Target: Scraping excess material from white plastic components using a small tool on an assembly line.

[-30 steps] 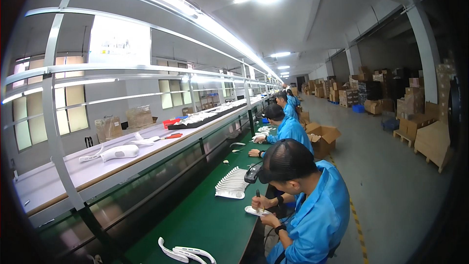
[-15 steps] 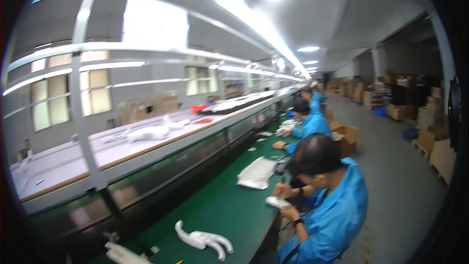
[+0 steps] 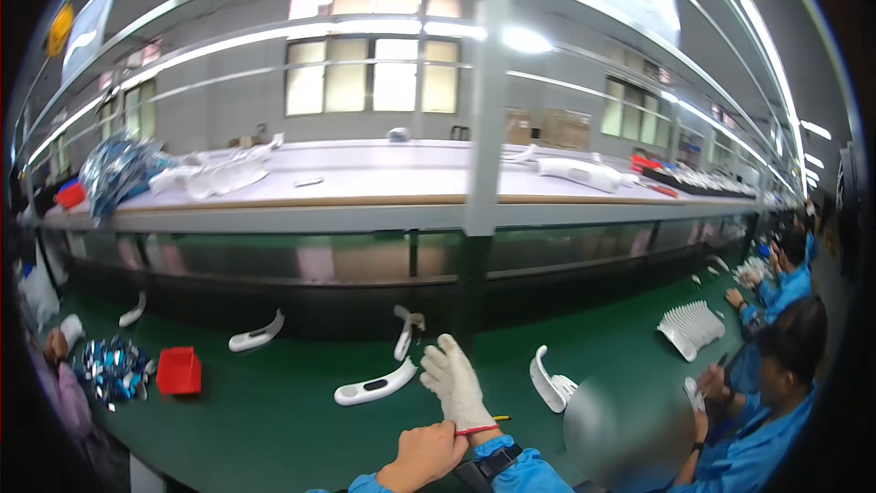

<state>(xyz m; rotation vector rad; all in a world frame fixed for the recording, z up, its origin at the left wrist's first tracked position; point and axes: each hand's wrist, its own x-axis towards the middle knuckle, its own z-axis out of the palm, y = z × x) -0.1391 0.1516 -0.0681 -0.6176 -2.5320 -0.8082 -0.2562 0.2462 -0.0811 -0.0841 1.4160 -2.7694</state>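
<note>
A glove at the wrist, after the view has turned to the bench

Half a second ago the view looked along the line, and none of the wearer's own hands could be seen in it. Now it faces the bench, and both hands are in sight, so the work can be judged as being with the glove, not yet with the parts.

The largest thing is the long raised shelf (image 3: 383,181), pale on top, which runs across the whole view. Below it lies the green bench (image 3: 274,438). At the right side sits a co-worker in blue (image 3: 762,443), who holds a small white part.

On the bench, a row of white curved pieces (image 3: 692,329) lies near this co-worker, and a red bin (image 3: 178,372) stands well to the left, beside a heap of shiny packets (image 3: 114,370).

In the middle, the right hand (image 3: 453,385) wears the white glove (image 3: 459,397). Its fingers are stretched and slightly apart, and they grasp nothing. The bare left hand (image 3: 422,456) pinches the red-edged cuff at the right wrist.

A white curved handle (image 3: 375,386) lies just left of the gloved fingers; whether they touch, one cannot tell. The smallest thing is a thin yellow stick (image 3: 503,418), beside the cuff.
</note>
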